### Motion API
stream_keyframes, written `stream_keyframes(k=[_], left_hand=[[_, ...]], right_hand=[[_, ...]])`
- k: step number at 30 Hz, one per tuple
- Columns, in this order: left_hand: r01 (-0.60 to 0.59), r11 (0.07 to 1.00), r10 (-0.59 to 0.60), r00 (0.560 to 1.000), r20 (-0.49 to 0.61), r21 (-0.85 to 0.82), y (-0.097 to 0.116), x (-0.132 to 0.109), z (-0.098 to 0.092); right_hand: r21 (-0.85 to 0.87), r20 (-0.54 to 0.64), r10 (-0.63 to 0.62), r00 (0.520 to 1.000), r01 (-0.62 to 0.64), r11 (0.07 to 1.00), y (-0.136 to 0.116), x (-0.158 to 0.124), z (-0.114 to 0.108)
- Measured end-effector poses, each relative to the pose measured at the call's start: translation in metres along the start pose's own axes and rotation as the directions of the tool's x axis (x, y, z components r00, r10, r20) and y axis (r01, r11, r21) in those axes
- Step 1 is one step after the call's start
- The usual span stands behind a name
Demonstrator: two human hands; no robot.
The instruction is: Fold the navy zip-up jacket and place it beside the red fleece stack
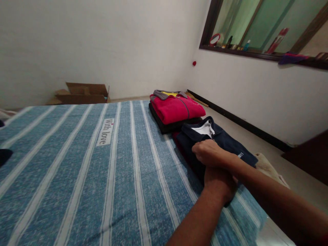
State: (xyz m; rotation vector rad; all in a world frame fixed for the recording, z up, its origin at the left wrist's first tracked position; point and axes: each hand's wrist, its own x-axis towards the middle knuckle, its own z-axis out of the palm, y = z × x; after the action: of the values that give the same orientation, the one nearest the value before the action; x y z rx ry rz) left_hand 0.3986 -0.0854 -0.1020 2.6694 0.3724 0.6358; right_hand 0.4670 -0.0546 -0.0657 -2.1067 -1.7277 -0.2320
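A folded navy jacket (228, 143) with a white inner collar tops a pile of dark clothes near the bed's right edge. My right hand (208, 152) is closed at the front of this jacket, just below its collar, with the fingers curled against the fabric. My left hand (220, 181) lies under my right wrist at the near side of the same pile, and its fingers are hidden. Just beyond is a second pile, with a folded red jacket (176, 107) with a grey collar over black clothing (166, 126).
A blue-and-white striped bedsheet (123, 177) spreads to the left. An open cardboard box (82, 95) sits by the far wall. A beige cloth (269, 167) shows past the bed's right edge. Small bottles and a round mirror (214, 39) line the windowsill.
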Motion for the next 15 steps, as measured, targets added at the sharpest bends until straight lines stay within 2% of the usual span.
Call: stream_keyframes(k=[2,4,8,10,15], left_hand=[[0.015,1.000,-0.016,1.000,-0.009,-0.027,-0.001,-0.002,0.001],[0.040,0.997,-0.042,0.999,-0.025,-0.066,-0.002,-0.005,0.000],[0.063,0.990,-0.072,0.995,-0.069,-0.125,-0.002,-0.008,-0.004],[0.059,0.990,-0.068,0.995,-0.070,-0.127,-0.002,-0.008,-0.004],[0.043,0.999,-0.045,0.996,-0.073,-0.028,-0.001,-0.003,-0.001]], right_hand=[[-0.059,0.133,-0.102,0.986,0.111,0.992,0.004,0.002,-0.016],[-0.117,0.210,-0.130,0.969,0.157,0.981,0.014,0.000,-0.032],[-0.063,0.119,0.013,0.993,-0.006,0.998,0.031,-0.013,-0.051],[0.005,0.132,0.022,0.991,-0.023,1.000,0.029,-0.020,-0.052],[0.036,0.212,-0.089,0.973,0.083,0.996,0.008,-0.017,-0.037]])
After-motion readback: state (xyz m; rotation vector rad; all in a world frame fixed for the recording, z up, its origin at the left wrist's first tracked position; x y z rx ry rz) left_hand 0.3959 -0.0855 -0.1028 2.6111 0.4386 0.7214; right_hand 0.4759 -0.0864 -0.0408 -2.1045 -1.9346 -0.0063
